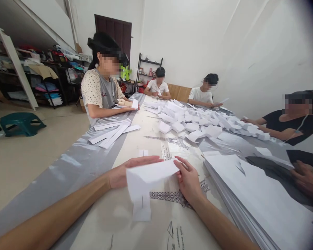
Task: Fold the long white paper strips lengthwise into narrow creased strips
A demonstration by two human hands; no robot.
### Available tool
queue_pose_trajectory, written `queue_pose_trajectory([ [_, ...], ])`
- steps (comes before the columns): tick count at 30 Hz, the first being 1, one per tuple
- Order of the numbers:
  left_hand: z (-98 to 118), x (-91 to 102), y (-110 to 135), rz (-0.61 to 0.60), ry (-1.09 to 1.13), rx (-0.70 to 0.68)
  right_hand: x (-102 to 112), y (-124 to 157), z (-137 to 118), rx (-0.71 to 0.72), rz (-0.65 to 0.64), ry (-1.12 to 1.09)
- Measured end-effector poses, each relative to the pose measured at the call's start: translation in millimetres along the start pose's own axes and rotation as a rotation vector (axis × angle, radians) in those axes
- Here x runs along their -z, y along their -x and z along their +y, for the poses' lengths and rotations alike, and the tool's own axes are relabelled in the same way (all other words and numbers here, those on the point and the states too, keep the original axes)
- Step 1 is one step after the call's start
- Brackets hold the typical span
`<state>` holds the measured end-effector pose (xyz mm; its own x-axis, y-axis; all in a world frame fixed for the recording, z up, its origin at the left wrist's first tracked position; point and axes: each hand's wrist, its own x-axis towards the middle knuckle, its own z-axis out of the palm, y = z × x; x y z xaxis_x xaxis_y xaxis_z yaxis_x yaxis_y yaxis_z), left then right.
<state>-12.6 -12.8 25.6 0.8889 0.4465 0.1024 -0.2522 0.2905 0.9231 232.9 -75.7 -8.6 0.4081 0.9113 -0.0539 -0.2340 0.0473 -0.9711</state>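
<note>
A bent white sheet of paper (146,177) is between my hands, its left part hanging down. My right hand (189,178) pinches its right end between thumb and fingers. My left hand (135,170) lies behind the sheet, fingers stretched out flat along its far side; the paper hides the thumb and part of the palm. Just below the sheet, a small white paper piece (141,213) with a dark line rests on the cream table cover (112,211). Another small paper piece (143,152) lies beyond my left hand.
A thick stack of white paper (263,194) stands to my right. Folded paper pieces (187,119) form a heap farther up the table. Paper strips (114,132) lie at the left, near a person (101,90). Several other people sit around the table. A green stool (22,123) stands on the floor.
</note>
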Motion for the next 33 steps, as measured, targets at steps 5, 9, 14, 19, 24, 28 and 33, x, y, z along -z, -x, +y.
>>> queue_pose_trajectory([
  [5,-9,-1.5,-9,0.233,-0.118,-0.012,-12,10,-8,0.027,-0.225,0.166],
  [9,-16,-7.2,-14,0.311,-0.281,0.010,-24,15,-11,0.050,-0.343,0.265],
  [14,-20,-9.9,-15,0.298,-0.343,0.051,-30,14,-9,0.124,-0.308,0.264],
  [19,-24,-6.0,-16,0.433,-0.342,-0.024,-30,20,0,0.218,-0.240,0.309],
  [24,-26,-6.1,-18,0.532,-0.294,-0.021,-30,32,8,0.284,-0.387,0.490],
  [28,-28,-4.9,-18,0.681,-0.272,-0.114,-27,33,10,0.302,-0.418,0.517],
  [33,-31,-2.9,-19,0.739,-0.276,-0.140,-26,30,9,0.279,-0.430,0.529],
])
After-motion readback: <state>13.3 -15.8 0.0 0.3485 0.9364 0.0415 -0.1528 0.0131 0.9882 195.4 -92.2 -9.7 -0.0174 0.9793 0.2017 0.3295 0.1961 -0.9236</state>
